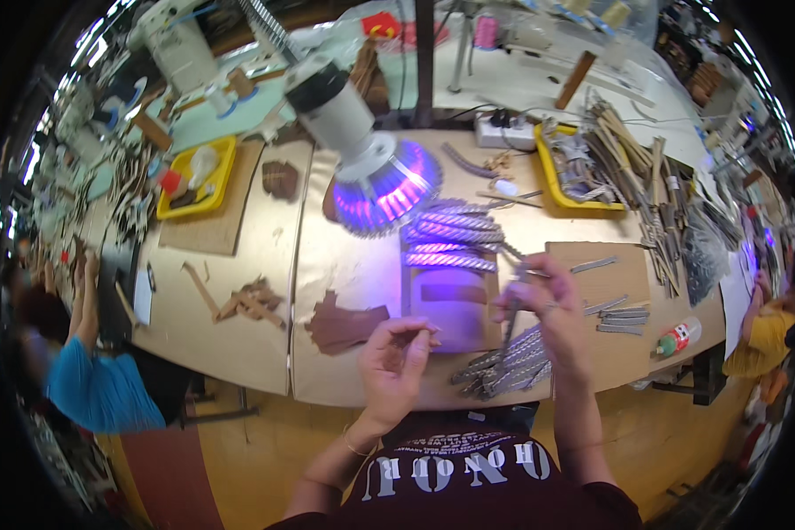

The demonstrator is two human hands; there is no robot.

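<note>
My left hand [396, 360] is near the table's front edge, its fingers pinched on a thin brown strip [412, 331]. My right hand [546, 314] holds a grey braided strip [512, 309] upright over a pile of similar braided strips [503, 364]. Between my hands lies a cardboard pad [455, 305] lit purple by the lamp [371, 168] above it. More braided strips [455, 234] lie in rows under the lamp head.
Brown leather pieces [340, 322] lie left of my hands, and short grey strips [618, 314] on a cardboard sheet to the right. A glue bottle [677, 336] is at the right edge. Two yellow trays [196, 179] [583, 199] stand further back. Another person [97, 380] works at left.
</note>
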